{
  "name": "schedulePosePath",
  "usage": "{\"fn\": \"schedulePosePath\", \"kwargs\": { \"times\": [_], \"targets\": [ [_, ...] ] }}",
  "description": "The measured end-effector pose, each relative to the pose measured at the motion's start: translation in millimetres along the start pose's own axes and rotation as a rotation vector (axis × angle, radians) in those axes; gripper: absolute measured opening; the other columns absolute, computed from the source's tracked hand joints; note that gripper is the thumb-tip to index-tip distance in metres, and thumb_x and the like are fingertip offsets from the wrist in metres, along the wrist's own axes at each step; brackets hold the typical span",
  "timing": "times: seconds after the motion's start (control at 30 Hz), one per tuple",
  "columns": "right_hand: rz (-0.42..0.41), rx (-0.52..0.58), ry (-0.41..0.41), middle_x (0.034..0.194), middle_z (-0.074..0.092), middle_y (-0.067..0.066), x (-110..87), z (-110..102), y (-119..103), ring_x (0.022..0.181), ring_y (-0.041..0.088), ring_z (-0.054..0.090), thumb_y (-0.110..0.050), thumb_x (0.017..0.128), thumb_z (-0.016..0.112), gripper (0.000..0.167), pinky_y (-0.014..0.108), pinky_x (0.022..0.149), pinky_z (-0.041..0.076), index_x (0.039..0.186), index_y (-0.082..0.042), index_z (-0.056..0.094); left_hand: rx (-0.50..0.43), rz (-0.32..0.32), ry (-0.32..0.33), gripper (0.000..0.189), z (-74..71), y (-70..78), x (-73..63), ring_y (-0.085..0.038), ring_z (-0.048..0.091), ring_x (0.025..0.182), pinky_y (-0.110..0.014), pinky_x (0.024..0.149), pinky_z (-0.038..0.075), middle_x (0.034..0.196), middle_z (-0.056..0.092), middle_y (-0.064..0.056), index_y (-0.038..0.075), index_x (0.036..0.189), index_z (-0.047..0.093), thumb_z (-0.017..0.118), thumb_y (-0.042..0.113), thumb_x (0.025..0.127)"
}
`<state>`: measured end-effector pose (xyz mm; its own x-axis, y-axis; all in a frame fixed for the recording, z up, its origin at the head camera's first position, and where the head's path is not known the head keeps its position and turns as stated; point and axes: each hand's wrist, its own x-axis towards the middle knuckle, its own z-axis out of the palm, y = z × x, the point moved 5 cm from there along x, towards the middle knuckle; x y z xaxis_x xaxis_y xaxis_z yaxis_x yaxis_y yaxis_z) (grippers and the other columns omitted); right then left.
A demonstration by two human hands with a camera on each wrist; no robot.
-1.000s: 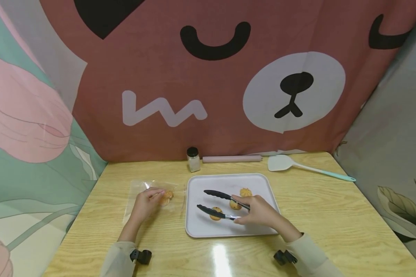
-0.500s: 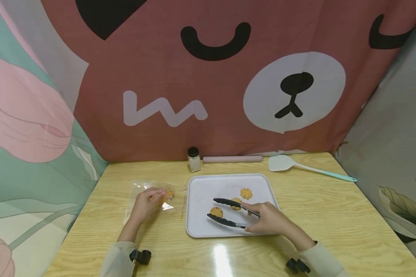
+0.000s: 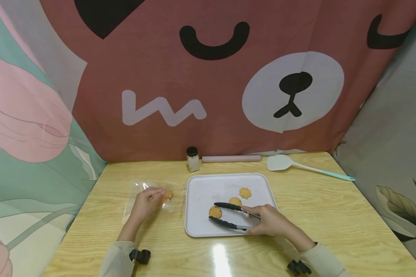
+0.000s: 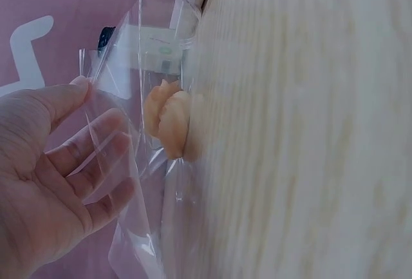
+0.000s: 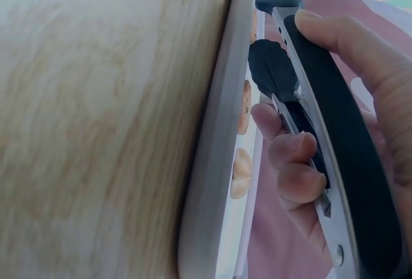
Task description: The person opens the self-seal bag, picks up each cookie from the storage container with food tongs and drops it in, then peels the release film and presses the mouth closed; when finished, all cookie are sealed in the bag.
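My left hand (image 3: 145, 206) pinches the upper film of a clear plastic bag (image 4: 129, 227) between thumb and fingers, lifting it off the table. Inside the bag lie ridged cookies (image 4: 172, 119), one leaning on another. Over the white tray (image 3: 197, 227), my right hand (image 3: 272, 220) grips black-tipped metal tongs (image 5: 344, 137), thumb on one arm and fingers curled round the other. The tongs' arms stand apart, tips at either side of a round cookie (image 3: 215, 212). Behind the upper arm sits a second round cookie (image 3: 235, 201), and a flower-shaped cookie (image 3: 245, 192) lies farther back.
A small jar with a black lid (image 3: 193, 159) stands behind the tray. Beside it a pale pink rod (image 3: 231, 158) lies along the curtain (image 3: 152, 142). At the back right is a white spatula with a mint handle (image 3: 310, 167). Wooden table (image 3: 180, 256) surrounds the tray.
The tongs have shifted right, then slightly down toward the front, so their tips now flank the nearer round cookie. My left hand stays in place, and the bag's film shifts slightly.
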<state>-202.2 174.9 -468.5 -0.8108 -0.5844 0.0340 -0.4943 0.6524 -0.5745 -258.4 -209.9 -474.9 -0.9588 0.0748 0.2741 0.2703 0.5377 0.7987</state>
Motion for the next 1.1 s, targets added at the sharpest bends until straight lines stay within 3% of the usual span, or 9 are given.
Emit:
{"fn": "schedulePosePath", "kwargs": {
  "times": [0.23, 0.63, 0.87, 1.03, 1.1],
  "targets": [
    [-0.011, -0.031, 0.01, 0.108, 0.069, 0.011, 0.1, -0.7, -0.9, 0.065, 0.004, 0.045, -0.036, 0.073, 0.08, 0.067, 0.021, 0.06, 0.039, 0.127, -0.002, 0.059, -0.009, 0.005, -0.005, 0.014, -0.5, 0.1, -0.7, -0.032, 0.062, 0.101, -0.049, 0.091, 0.048, 0.103, 0.068, -0.013, 0.001, 0.098, 0.072, 0.067, 0.007, 0.087],
    [0.008, -0.04, 0.03, 0.1, 0.071, 0.008, -0.9, -0.4, -1.0, 0.059, 0.0, 0.038, -0.033, 0.071, 0.082, 0.066, 0.021, 0.058, 0.038, 0.125, -0.002, 0.06, -0.011, -0.006, -0.003, 0.014, 0.5, -0.1, -1.3, -0.032, 0.062, 0.101, -0.048, 0.09, 0.049, 0.102, 0.068, -0.012, 0.001, 0.098, 0.073, 0.067, 0.007, 0.087],
    [0.021, -0.019, 0.028, 0.093, 0.071, 0.002, -0.7, 0.4, -1.7, 0.054, 0.001, 0.024, -0.031, 0.071, 0.082, 0.066, 0.018, 0.048, 0.03, 0.127, -0.004, 0.059, 0.0, 0.0, 0.003, 0.012, 0.7, 0.0, -1.3, -0.031, 0.062, 0.1, -0.046, 0.09, 0.05, 0.101, 0.068, -0.012, 0.001, 0.096, 0.073, 0.067, 0.006, 0.087],
    [-0.007, -0.02, 0.048, 0.091, 0.071, 0.001, 2.6, -1.0, -2.8, 0.052, 0.001, 0.023, -0.03, 0.071, 0.082, 0.065, 0.017, 0.045, 0.023, 0.126, -0.002, 0.06, 0.005, 0.003, 0.009, 0.012, 0.5, 0.2, -1.2, -0.03, 0.062, 0.099, -0.045, 0.088, 0.05, 0.101, 0.068, -0.011, 0.002, 0.096, 0.073, 0.067, 0.006, 0.086],
    [-0.024, -0.023, 0.06, 0.089, 0.07, 0.0, 4.4, -2.0, -4.4, 0.052, 0.0, 0.025, -0.029, 0.071, 0.082, 0.065, 0.017, 0.046, 0.026, 0.125, -0.002, 0.06, 0.01, 0.011, 0.011, 0.012, 0.8, 0.3, -1.0, -0.03, 0.062, 0.099, -0.045, 0.088, 0.051, 0.1, 0.068, -0.012, 0.002, 0.096, 0.073, 0.067, 0.006, 0.086]
  ]
}}
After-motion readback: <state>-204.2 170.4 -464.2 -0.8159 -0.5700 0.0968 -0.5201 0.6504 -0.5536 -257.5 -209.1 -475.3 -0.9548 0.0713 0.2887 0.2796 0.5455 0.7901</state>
